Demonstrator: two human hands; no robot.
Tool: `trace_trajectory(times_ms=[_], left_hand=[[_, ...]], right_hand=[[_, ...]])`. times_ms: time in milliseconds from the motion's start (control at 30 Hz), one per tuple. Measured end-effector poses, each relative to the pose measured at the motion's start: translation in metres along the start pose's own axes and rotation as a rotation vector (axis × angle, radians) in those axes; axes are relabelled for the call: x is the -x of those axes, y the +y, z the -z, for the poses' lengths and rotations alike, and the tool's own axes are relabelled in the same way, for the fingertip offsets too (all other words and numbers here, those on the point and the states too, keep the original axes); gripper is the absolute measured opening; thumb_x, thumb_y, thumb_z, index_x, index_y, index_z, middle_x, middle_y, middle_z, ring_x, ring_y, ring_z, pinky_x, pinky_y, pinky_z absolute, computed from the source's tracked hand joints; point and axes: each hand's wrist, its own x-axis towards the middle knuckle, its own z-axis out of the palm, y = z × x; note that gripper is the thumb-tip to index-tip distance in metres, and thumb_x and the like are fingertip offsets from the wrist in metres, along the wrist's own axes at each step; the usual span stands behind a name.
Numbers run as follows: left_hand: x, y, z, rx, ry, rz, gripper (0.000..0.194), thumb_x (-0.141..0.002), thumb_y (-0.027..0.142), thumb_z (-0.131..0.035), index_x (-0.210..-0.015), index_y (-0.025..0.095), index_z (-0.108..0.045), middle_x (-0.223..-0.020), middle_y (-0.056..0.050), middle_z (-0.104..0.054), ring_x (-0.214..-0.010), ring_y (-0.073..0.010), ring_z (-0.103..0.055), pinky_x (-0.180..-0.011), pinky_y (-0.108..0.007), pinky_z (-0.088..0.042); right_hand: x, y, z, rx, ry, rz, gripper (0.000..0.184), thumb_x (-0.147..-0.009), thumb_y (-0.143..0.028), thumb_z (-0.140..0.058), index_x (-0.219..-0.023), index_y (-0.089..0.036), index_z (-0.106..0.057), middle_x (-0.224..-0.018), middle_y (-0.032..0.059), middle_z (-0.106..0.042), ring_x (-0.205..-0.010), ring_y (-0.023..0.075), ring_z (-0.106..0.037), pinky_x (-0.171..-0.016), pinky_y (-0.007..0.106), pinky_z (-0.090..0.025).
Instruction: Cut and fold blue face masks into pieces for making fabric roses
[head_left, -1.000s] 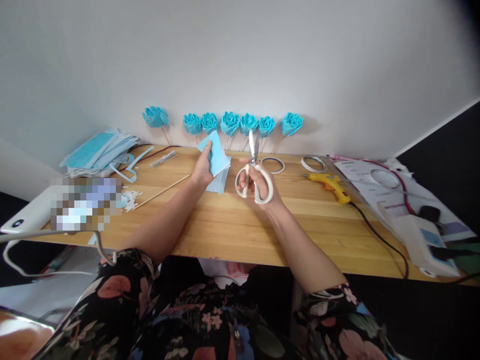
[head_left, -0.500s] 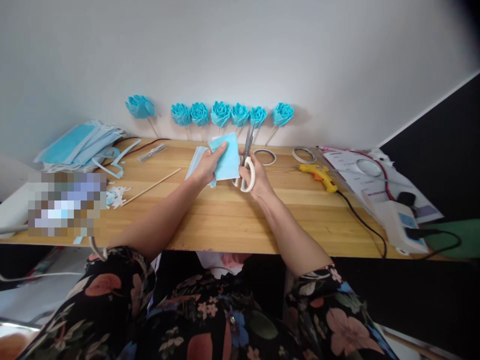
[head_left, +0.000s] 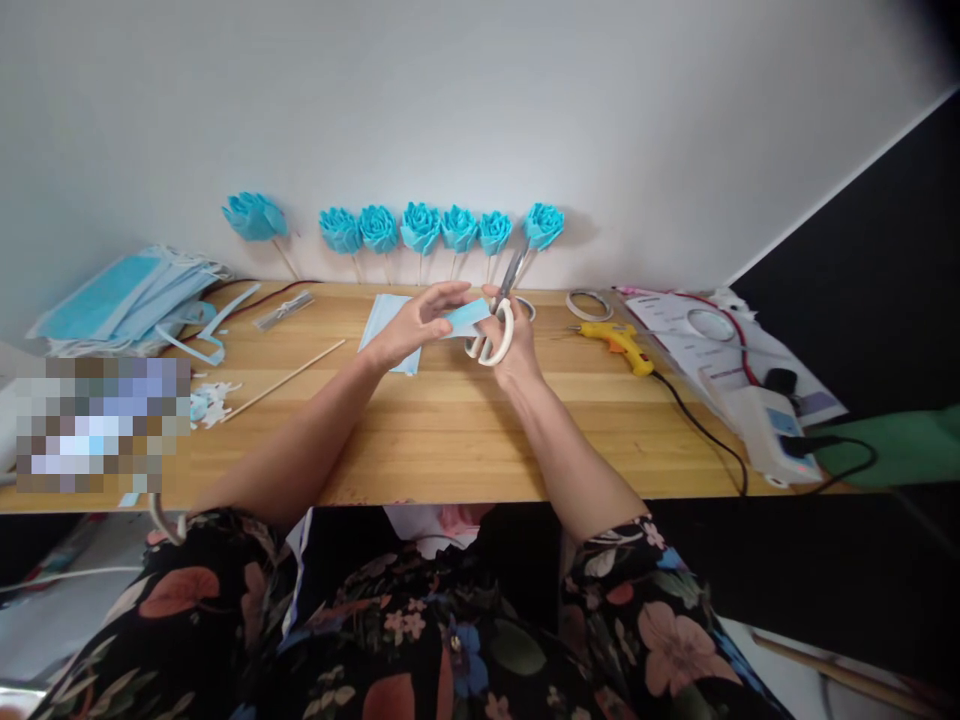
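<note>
My left hand [head_left: 412, 325] grips a light blue fabric sheet [head_left: 468, 317] between thumb and fingers. The sheet shows as a narrow band, tilted or folded; I cannot tell which. White-handled scissors [head_left: 504, 340] sit in my right hand [head_left: 523, 352], blades pointing up and away from me. The right fingers are close to the sheet's right end, perhaps touching it. On the table beneath my left hand lies a pale blue stack of sheets [head_left: 405, 362], partly covered by that hand.
Several blue fabric flowers [head_left: 421, 228] on sticks lean against the wall. A pile of face masks [head_left: 112, 290], a wooden stick [head_left: 285, 380] and white scraps [head_left: 213, 402] lie left. Right are a tape roll [head_left: 589, 293], a yellow glue gun [head_left: 616, 342] and a power strip [head_left: 772, 440].
The blue sheet has gone from facing me broadly to a narrow tilted band. My hands have come closer together, and the scissors lean further right. The whole view has shifted slightly.
</note>
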Motion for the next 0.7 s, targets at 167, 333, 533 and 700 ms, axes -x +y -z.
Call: trace_trajectory(times_ms=[167,333,533,700], left_hand=[[-0.001,0.002,-0.001,-0.065,-0.017,0.043,0.063,-0.050,0.015,-0.095,-0.109,0.021,-0.073,-0.116,-0.011,-0.072,-0.119,-0.0277,-0.065,-0.102,-0.037,-0.051],[-0.004,-0.011,0.011,-0.189,0.092,0.050,0.029,-0.067,0.025,-0.087,-0.093,0.016,-0.077,-0.088,-0.006,-0.075,-0.079,-0.0184,-0.069,-0.069,-0.026,-0.053],[-0.011,-0.011,0.020,-0.182,0.395,-0.049,0.017,-0.068,0.025,-0.084,-0.076,0.016,-0.072,-0.070,0.000,-0.067,-0.060,-0.0109,-0.058,-0.057,-0.021,-0.044],[-0.012,0.000,0.023,-0.188,0.498,-0.223,0.021,-0.070,0.031,-0.084,-0.076,0.018,-0.068,-0.074,0.001,-0.066,-0.074,-0.0131,-0.061,-0.070,-0.022,-0.047]], right_hand=[[-0.002,0.002,0.001,0.041,0.011,0.019,0.055,-0.071,-0.042,-0.078,-0.121,-0.027,-0.060,-0.079,-0.0049,-0.052,-0.067,0.0101,-0.054,-0.061,0.026,-0.048],[-0.002,0.003,0.001,0.002,-0.022,0.034,0.062,-0.066,-0.044,-0.083,-0.121,-0.027,-0.060,-0.081,-0.0048,-0.052,-0.071,0.0107,-0.056,-0.066,0.026,-0.051],[0.001,0.000,0.000,-0.012,-0.090,0.002,0.066,-0.064,-0.049,-0.083,-0.122,-0.026,-0.060,-0.088,-0.0023,-0.058,-0.077,0.0138,-0.061,-0.068,0.028,-0.053],[0.004,0.002,-0.003,0.036,-0.147,-0.062,0.057,-0.067,-0.054,-0.082,-0.111,-0.024,-0.063,-0.091,0.0001,-0.062,-0.080,0.0152,-0.062,-0.070,0.030,-0.054]])
